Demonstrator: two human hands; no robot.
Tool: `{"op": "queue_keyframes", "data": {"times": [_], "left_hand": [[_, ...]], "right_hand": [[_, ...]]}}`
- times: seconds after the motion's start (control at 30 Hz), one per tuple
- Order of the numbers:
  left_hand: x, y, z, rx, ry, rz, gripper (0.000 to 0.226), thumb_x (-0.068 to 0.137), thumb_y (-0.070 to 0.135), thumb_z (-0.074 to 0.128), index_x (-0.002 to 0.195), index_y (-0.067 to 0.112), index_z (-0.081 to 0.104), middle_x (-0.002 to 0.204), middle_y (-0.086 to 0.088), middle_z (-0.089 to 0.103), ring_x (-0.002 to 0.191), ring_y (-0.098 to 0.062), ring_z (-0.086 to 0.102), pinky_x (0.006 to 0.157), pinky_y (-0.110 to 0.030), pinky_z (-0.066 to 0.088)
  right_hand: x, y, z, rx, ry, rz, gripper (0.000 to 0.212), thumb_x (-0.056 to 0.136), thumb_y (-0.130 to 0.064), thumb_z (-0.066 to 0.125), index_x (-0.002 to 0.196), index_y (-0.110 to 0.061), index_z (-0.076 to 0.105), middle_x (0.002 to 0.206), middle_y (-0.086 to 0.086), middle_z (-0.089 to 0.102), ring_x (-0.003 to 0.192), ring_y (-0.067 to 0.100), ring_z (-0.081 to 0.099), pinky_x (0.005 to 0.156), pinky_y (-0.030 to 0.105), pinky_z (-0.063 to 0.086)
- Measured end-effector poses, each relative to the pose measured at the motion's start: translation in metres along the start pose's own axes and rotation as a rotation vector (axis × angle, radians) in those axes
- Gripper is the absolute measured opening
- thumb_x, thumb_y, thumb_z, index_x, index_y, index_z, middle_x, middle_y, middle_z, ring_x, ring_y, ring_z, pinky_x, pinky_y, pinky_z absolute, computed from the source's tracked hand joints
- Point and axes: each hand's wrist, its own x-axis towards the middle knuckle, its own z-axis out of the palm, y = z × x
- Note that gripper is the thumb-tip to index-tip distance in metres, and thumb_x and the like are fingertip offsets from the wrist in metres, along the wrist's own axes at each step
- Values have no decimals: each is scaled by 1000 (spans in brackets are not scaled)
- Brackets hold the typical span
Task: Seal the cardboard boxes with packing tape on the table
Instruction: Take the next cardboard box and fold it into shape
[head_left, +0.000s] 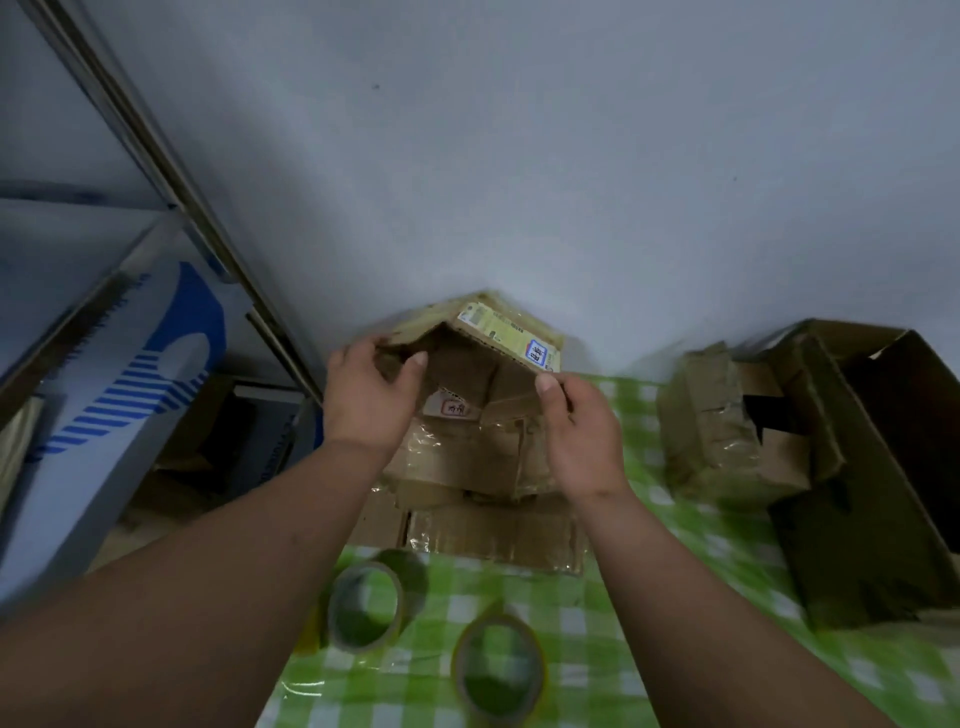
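Two hands on one cardboard box (467, 364): left hand (371, 400) grips its left flap, right hand (579, 426) pinches the labelled flap; two tape rolls (366, 605) (498, 670) wait nearby.

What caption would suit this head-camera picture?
Both hands, left and right, grip a labelled cardboard box above two tape rolls on the checked table.
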Motion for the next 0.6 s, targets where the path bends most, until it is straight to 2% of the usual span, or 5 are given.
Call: {"op": "queue_keyframes", "data": {"times": [0.17,0.27,0.33,0.47,0.6], "left_hand": [[-23,47,-8,-100,95,64,28,94,29,62,120,18,62,110,-1,54,94,-14,54,84,-26,42],[-34,72,-13,-165,140,57,19,97,31,57,104,18,68,98,-5,65,90,-21,62,81,-33,51],[-45,92,-16,-220,114,69,17,98,30,56,88,20,65,82,-1,66,80,-20,65,74,-34,53],[-68,126,-9,-408,-3,60,24,97,28,58,73,27,63,70,5,68,80,-25,70,81,-46,59],[-81,134,-1,-488,-95,65,22,96,25,60,77,31,70,78,7,70,89,-21,69,86,-45,58]], "right_hand": [[-11,-20,-35,57,73,-48,29,103,-33,43,85,-14,56,74,0,56,74,23,53,65,36,39],[-20,-31,-60,170,47,-21,14,100,-28,51,89,-24,58,75,-9,57,69,5,52,67,29,41],[-27,-37,-75,285,-9,61,5,95,-31,58,97,-27,60,81,-13,59,72,-1,53,67,23,40],[-34,-38,-95,329,-138,129,41,87,-34,70,120,-40,46,94,-15,59,89,5,61,77,22,47],[-30,-27,-98,303,-73,196,22,99,-24,55,119,-24,62,99,-4,66,89,12,58,71,26,43]]}}
